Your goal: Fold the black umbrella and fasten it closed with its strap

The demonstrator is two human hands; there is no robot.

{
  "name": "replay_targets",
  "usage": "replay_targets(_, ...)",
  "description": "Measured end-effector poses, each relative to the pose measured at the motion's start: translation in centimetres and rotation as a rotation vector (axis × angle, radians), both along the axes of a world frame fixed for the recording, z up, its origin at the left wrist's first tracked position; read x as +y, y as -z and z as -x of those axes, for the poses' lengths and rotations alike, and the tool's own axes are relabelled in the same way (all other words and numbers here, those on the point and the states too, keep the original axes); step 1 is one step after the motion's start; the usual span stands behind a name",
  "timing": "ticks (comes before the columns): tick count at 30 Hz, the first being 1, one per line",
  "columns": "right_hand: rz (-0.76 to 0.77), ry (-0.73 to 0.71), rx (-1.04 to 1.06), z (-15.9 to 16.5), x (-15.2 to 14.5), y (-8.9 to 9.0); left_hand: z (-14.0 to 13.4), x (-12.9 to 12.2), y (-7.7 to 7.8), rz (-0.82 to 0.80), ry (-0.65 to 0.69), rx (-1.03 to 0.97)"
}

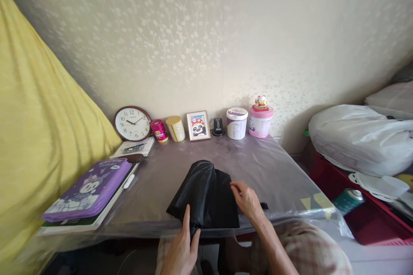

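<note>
A black folding umbrella (206, 197) lies on the table at its front edge, its canopy loose and partly spread in folds. At the near end, my left hand (182, 245) is closed around the umbrella's dark end, with the index finger and thumb pointing forward along it. That end is mostly hidden by the hand. My right hand (247, 200) pinches the right edge of the canopy between thumb and fingers. A short black strap (264, 206) shows just beyond the right wrist.
A plastic-covered table (258, 167) stands against the wall. Along its back are a clock (132, 123), canisters (176, 129), a framed panda picture (198, 125) and tubs (237, 123). A purple case (87, 189) lies on books at left. Bags (361, 137) fill the right side.
</note>
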State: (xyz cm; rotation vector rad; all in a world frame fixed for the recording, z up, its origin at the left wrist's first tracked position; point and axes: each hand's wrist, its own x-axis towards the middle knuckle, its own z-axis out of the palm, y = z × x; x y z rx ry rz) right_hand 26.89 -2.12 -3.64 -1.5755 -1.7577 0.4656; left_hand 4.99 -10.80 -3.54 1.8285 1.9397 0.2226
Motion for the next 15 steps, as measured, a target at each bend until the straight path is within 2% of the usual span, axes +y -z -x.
replay_targets(2,0.027,0.131,-0.093,-0.8,1.2,1.1,-0.1,0.0,-0.2,-0.014,0.013,-0.035)
replay_targets(6,0.078,0.139,-0.086,-0.6,2.4,2.5,-0.2,-0.2,-0.4,-0.004,0.002,-0.025)
replay_targets(11,0.178,0.169,0.105,0.6,3.4,2.6,-0.3,-0.3,-0.4,-0.024,-0.002,0.023)
replay_targets(15,0.263,0.206,0.218,1.2,4.0,2.4,-0.3,-0.2,0.0,-0.053,0.0,-0.014)
